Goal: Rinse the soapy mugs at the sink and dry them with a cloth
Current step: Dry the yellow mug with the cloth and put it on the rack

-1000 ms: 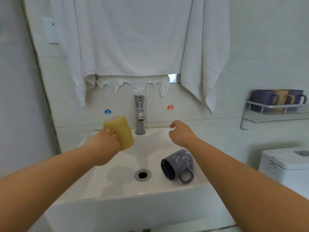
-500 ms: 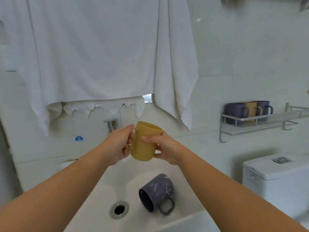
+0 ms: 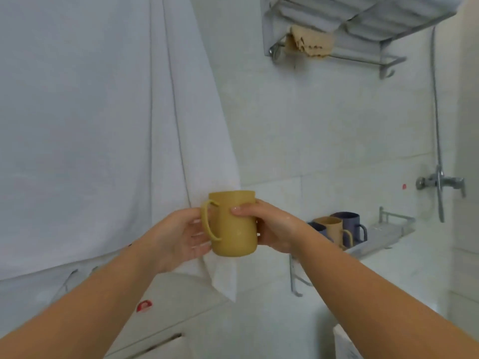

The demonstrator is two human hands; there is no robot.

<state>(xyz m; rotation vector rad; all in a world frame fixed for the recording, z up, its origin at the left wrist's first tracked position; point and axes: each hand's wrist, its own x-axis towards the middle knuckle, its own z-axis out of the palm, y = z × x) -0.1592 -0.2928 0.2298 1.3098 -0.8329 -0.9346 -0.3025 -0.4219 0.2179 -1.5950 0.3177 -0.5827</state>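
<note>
you hold the yellow mug point(image 3: 234, 226) upright between both hands, chest-high in front of you; your right hand point(image 3: 272, 228) grasps its body from the side, thumb across the front, while your left hand point(image 3: 178, 237) cups the handle side, fingers curled against the wall behind the handle; the mug sits wholly in the air, nothing under it that the view shows; the white towel point(image 3: 103, 125) hangs just behind and to the left of your left hand, its lower corner dropping below the mug; the tan cloth point(image 3: 308, 44) hangs from the high rack point(image 3: 363, 55) well above your right hand; the three mugs on the shelf point(image 3: 337, 229) sit just beyond your right wrist. the risk, as i judge it, is a slip; your right hand glistens with water, and a wet smooth mug could slide out if you free a hand to reach for the cloth; keep one firm hold round the body first; reaching up could also tip leftover water onto your arm.
</note>
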